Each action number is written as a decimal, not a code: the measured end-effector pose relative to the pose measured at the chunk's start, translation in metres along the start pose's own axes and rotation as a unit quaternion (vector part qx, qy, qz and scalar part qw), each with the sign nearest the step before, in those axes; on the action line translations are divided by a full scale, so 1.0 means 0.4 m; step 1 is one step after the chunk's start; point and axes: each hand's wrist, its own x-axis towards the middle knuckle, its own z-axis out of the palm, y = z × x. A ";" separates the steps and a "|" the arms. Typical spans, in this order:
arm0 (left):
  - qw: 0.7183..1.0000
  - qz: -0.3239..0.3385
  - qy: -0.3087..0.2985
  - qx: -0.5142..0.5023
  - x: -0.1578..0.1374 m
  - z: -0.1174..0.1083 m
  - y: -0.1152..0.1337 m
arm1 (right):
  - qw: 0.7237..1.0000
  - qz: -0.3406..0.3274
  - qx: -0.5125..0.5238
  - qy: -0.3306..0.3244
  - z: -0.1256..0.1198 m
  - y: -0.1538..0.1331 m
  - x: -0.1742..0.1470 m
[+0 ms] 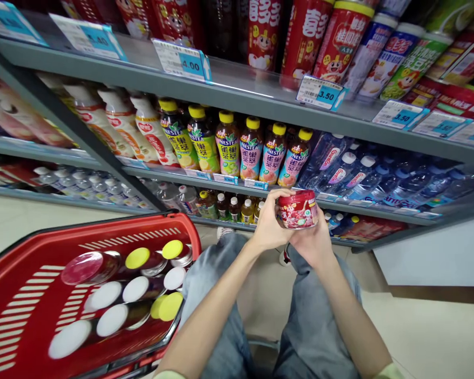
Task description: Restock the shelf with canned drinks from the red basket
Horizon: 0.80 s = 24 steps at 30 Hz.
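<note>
Between my two hands, in front of the lower shelves, is a short red can of porridge (299, 210) with a picture of its contents on the label. My left hand (271, 221) wraps its left side, the thumb and fingers near the top rim. My right hand (312, 239) grips it from below and the right, its fingers partly hidden behind the can. To the left stands a red shopping basket (189, 226) with several cans in it, some with white lids (136, 289), some with yellow lids (138, 258), and one with a clear reddish lid (82, 267).
Beyond my hands, a middle shelf (237, 185) carries bottled tea (228, 145), white bottles (152, 131) and water bottles (335, 158). Upper shelf cans (341, 42) stand above price tags (323, 93). A white panel (434, 258) stands at right; my knees flank the floor (260, 300).
</note>
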 end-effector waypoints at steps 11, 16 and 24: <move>0.989 0.054 -0.034 0.136 0.010 -0.008 -0.001 | 0.961 -0.190 -0.195 0.048 -0.005 0.011 -0.003; 0.984 0.074 -0.036 0.155 0.006 -0.007 -0.009 | 0.890 -0.307 -0.325 0.092 -0.003 0.033 -0.007; 0.981 0.082 -0.065 0.164 -0.002 0.001 -0.012 | 0.723 -0.466 -0.490 0.142 -0.016 0.051 -0.009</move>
